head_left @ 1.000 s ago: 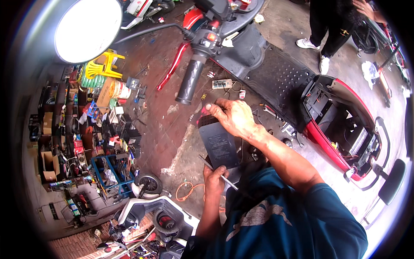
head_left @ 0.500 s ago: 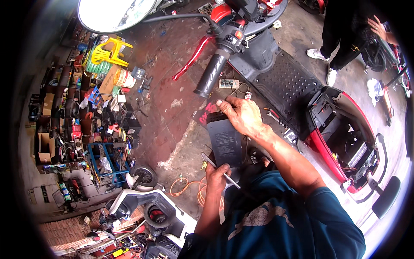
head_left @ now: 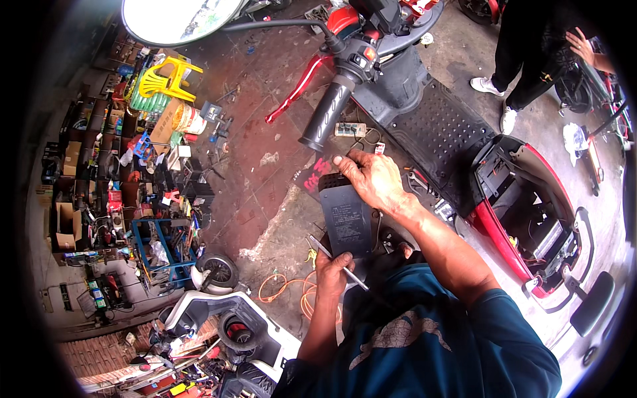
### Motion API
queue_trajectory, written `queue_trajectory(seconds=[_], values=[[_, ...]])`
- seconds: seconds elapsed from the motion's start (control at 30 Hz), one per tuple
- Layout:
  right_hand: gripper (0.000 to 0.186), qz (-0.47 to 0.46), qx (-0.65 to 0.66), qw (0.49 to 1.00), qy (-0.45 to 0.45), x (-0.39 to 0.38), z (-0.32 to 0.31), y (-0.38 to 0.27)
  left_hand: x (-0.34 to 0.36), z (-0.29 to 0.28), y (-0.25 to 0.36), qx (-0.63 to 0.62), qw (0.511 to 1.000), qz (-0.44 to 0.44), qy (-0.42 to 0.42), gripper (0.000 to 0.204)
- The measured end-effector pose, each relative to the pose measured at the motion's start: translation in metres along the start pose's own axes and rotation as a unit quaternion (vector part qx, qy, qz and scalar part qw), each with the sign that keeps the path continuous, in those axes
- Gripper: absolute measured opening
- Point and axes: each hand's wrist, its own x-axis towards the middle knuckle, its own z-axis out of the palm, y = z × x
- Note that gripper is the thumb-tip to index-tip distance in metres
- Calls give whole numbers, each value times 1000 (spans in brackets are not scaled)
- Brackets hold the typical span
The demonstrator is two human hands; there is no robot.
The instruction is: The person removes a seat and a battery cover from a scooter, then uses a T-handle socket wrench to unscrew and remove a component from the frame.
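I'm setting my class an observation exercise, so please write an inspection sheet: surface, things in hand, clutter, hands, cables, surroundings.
Surface: floor, reddish and grey, stained.
Things in hand: flat black box; slim metal rod.
Clutter: at left, cardboard boxes, yellow plastic chair, blue frame.
Hands: left hand closed around the rod; right hand at the box's upper end, grip partly hidden.
Cables: orange cable or hose, looped on the floor; power strip.
Surroundings: red-panelled scooter; person in dark trousers and white shoes.

A head-worn fisheye camera looks steeply down from above the nearby scooter handlebar grip, taking in floor around it.
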Motion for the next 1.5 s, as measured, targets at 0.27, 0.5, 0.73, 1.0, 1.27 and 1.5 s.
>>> queue_trajectory(seconds=[0.27,0.5,0.73,1.0,1.27,1.5], values=[[47,11,-1,1000,-9,0,1,2,0,1,1,1,1000,-1,-1,48],[46,10,10,1000,-13,-2,4,1,-2,0,2,6,1000,5,11,63],[48,-19,18,1000,14,-3,12,4,-5,-3,2,13,1000,17,9,51],[45,6,8,1000,3,-3,15,2,-6,-6,1,-13,999,0,29,50],[45,-313,-178,918,167,-20,75,-28,-6,3,-8,-12,995,22,95,41],[39,-458,-233,849,124,25,62,-13,-11,-3,-5,-41,996,2,77,41]])
